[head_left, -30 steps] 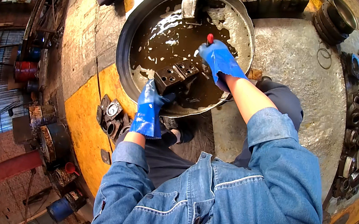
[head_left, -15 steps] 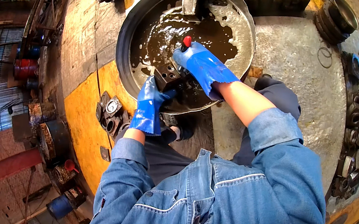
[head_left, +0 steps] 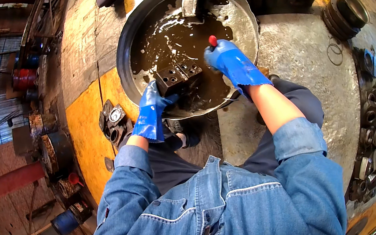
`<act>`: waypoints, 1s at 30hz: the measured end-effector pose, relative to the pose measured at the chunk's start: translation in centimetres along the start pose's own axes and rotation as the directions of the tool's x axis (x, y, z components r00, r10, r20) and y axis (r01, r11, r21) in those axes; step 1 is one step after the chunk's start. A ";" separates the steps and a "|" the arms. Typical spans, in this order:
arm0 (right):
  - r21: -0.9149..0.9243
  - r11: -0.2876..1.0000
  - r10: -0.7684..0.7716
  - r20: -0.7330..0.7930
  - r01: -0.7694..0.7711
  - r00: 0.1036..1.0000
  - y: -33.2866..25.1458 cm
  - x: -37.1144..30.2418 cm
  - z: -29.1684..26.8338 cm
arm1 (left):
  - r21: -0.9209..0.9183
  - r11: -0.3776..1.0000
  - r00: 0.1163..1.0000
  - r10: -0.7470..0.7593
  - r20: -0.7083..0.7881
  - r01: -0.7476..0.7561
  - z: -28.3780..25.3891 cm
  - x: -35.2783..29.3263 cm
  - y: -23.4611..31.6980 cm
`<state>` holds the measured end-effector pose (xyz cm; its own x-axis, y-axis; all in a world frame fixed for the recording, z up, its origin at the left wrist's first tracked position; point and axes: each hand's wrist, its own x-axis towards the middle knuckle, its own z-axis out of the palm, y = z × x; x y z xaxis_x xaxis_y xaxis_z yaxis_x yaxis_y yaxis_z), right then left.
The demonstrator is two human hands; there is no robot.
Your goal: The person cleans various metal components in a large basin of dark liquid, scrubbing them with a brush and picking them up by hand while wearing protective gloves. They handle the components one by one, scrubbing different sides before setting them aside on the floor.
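While the left hand point(head_left: 153, 112) grips the drilled metal block point(head_left: 177, 75) in the basin point(head_left: 129, 39) of dark liquid, its long axis toward two o'clock, the right hand point(head_left: 233, 64), closed on a red-tipped tool point(head_left: 213, 40), hovers at its three o'clock.

No package, label, sign or screen showed clearly in the view. Only some containers stood at the left edge: a red can point(head_left: 24, 78) near the corrugated wall, and a blue bucket point(head_left: 66, 222) lower down on the floor.
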<state>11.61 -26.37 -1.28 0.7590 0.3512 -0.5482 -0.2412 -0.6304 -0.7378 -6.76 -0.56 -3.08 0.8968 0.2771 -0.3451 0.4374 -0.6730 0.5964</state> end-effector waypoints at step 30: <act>-0.061 0.998 0.036 0.056 -0.033 0.998 1.4 -0.5 0.0 | 0.180 0.983 0.999 -0.024 -0.044 0.032 -0.5 -1.1 3.3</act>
<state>10.86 -27.45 -2.04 0.7148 0.3661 -0.5958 -0.2288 -0.6826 -0.6940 -6.30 -2.74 -0.37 0.8880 0.3229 -0.3273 0.4463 -0.7763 0.4451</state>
